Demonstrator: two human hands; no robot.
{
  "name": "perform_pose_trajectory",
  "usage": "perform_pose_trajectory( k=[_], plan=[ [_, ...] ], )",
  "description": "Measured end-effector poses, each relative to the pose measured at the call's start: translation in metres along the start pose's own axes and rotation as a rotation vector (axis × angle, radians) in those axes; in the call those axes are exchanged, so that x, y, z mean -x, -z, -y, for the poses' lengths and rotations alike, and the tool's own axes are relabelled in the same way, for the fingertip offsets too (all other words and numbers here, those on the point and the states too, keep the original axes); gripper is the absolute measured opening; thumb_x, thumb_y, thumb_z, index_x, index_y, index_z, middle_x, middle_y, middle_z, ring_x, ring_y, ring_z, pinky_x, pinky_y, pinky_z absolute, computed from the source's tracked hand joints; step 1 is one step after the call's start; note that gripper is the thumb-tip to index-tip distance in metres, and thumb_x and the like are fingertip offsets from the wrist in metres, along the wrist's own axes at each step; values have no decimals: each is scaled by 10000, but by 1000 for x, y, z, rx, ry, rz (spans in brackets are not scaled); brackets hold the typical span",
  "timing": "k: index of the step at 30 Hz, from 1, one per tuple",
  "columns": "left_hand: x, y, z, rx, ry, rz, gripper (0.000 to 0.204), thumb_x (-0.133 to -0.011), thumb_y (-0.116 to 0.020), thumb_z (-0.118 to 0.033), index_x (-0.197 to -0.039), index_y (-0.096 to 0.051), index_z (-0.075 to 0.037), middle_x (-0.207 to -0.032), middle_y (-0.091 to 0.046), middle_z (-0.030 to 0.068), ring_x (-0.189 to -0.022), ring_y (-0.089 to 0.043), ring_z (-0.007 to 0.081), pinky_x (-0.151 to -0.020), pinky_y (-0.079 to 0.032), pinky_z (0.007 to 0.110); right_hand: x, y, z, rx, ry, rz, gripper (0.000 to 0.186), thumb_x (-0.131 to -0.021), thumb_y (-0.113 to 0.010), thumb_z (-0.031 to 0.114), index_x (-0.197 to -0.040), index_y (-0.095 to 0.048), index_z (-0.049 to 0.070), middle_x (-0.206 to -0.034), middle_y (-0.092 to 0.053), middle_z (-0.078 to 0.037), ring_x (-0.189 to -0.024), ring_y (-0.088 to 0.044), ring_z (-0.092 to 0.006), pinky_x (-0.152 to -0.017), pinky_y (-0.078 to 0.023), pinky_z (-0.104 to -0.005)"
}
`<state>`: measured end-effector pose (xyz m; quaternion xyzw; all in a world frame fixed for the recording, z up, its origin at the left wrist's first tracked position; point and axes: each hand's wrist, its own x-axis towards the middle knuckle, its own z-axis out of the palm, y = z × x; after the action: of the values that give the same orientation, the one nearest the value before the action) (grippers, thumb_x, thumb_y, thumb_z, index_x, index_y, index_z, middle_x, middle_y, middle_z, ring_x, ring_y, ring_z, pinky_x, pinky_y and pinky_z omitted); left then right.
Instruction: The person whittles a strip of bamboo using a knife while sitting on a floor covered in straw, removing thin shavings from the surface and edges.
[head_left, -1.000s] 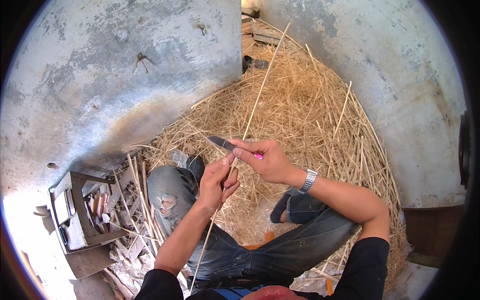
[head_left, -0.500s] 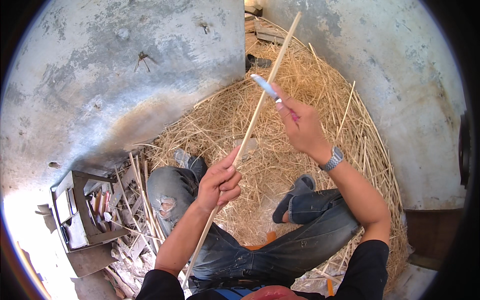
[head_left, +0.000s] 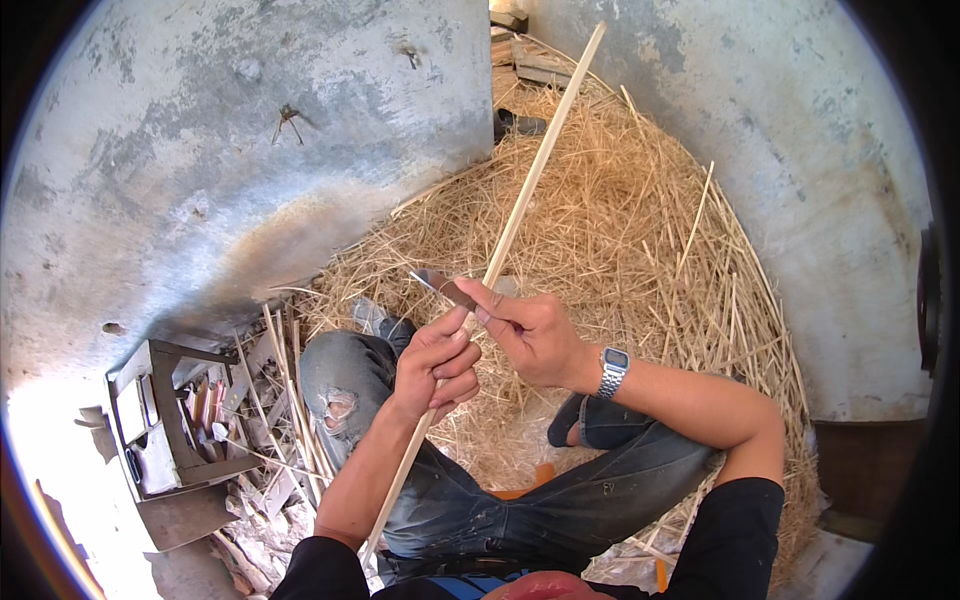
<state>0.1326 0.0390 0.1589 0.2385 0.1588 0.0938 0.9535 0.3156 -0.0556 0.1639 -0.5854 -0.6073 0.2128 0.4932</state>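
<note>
A long pale strip, which looks like split bamboo or wood, (head_left: 548, 145) slants from the far middle down past my left forearm. My left hand (head_left: 437, 370) is closed around it a little below its middle. My right hand (head_left: 530, 335), with a metal watch on the wrist, grips a knife; the handle is mostly hidden in the fingers. The knife blade (head_left: 440, 288) points left and lies across the strip, just above my left thumb. My two hands are close together, nearly touching.
Curly shavings (head_left: 600, 180) cover the ground between two grey walls (head_left: 250, 120). Thin strips (head_left: 735, 300) lie along the right wall. At the left, a broken wooden frame (head_left: 170, 420) stands among debris. My bent legs in torn jeans (head_left: 350, 380) flank the work.
My right hand has drawn the knife down the strip, from its upper part to just above my left hand. The left hand and strip have hardly moved.
</note>
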Motion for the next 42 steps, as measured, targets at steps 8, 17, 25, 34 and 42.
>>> perform_pose_trajectory(
  k=[8, 17, 25, 34, 42],
  plan=[
    [0, -1, 0, 99, -65, 114, 510, -1130, -446, -206, -1629, -345, -177, -624, -332, -59, -368, -299, 42, -397, -243, 212, -20, 4, -12, -363, 89, -92, 418, -1034, -629, 125, -1446, -633, 50, -785, -716, -137, -615, -571, -81, -607, -475, -271],
    [0, -6, 11, -87, 29, 165, 587, -1153, -412, -327, -1670, -222, -125, -570, -385, -22, -349, -339, 58, -347, -268, 227, -42, 84, -22, 294, -61, -267, 415, -1040, -643, 129, -1455, -646, 134, -679, -648, -91, -550, -483, -67, -515, -398, -281],
    [3, -7, 9, -69, 67, 121, 591, -1155, -389, -396, -1686, -197, -222, -498, -318, -38, -321, -309, 64, -322, -249, 243, -45, 87, -20, 322, 8, -388, 405, -1035, -629, 93, -1437, -660, 120, -678, -666, -114, -536, -530, -83, -500, -417, -301],
    [1, -5, 8, 58, 69, 13, 537, -1171, -352, -329, -1682, -209, -249, -500, -326, -56, -299, -282, 55, -304, -231, 230, -11, 17, -28, 112, 21, -162, 426, -1012, -623, 78, -1437, -652, 96, -714, -680, -184, -524, -631, -211, -522, -484, -347],
    [2, 6, 10, 39, 35, -36, 489, -1172, -340, -336, -1653, -267, -298, -523, -326, -46, -311, -302, 80, -311, -280, 243, 0, -1, -13, 98, 27, -25, 401, -1011, -627, 92, -1407, -660, 35, -646, -630, -186, -475, -601, -201, -482, -443, -351]
  ],
)
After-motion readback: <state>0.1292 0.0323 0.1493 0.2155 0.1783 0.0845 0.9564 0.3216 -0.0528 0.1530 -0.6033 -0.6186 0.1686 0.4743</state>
